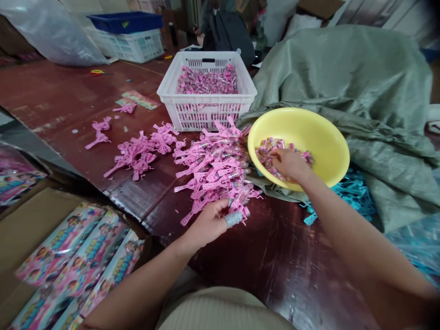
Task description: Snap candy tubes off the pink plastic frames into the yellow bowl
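- Left hand (210,223) grips pink toy (242,198) beside pile (213,167).
- Right hand (291,162) among pieces (265,158) in bowl (328,151); grip cannot be told.
- Step, apparently: picking pieces.
- Next move calls for a clean pinch.

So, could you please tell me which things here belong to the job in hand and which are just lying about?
In the job:
pink pieces, left hand holding one
bowl, right hand inside
bits in the bowl
crate, probably

Apparently just lying about:
scissors
blue tray
clear bag
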Demonstrator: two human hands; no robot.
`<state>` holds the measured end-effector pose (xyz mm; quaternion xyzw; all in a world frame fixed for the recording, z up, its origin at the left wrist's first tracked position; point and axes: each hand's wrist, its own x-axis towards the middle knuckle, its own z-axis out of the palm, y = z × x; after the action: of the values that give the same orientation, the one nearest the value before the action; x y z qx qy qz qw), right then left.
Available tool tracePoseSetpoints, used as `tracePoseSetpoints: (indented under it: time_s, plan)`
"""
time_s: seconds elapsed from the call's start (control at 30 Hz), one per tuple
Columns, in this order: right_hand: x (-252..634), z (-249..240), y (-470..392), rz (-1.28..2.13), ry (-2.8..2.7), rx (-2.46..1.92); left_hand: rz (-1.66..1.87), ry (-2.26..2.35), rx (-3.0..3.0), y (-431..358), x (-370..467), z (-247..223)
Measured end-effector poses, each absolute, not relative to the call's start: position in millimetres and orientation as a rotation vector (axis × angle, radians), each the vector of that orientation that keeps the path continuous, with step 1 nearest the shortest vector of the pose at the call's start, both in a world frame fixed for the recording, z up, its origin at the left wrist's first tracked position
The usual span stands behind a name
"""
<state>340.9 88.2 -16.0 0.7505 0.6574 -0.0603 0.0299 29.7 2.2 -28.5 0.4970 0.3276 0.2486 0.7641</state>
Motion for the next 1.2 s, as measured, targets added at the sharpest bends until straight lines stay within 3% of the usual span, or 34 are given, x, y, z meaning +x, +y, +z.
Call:
tracePoseSetpoints:
  time_s: [0.47, 0.7, 0.87, 1.1, 1.2]
  plan:
    - [331, -18, 112, -0.299, 1.812, 2.285, 0.513, 0.851, 1.040, -4, 28, -27]
    - [311, 25, 57, -0.257, 2.104, 2.333, 0.610, 0.863, 1.095, -3, 8, -28]
    - [265, 44, -32, -0.759, 2.899, 1.749, 0.611, 0.718, 1.158, -4, 3, -26]
    - [237, 44, -61, -0.962, 2.952, 1.778, 0.622, 0.671, 1.356, -12, 10, -21]
    - [232, 36, -63, -1.426, 2.552, 2.052, 0.779, 0.787, 1.715, -16, 9, -22]
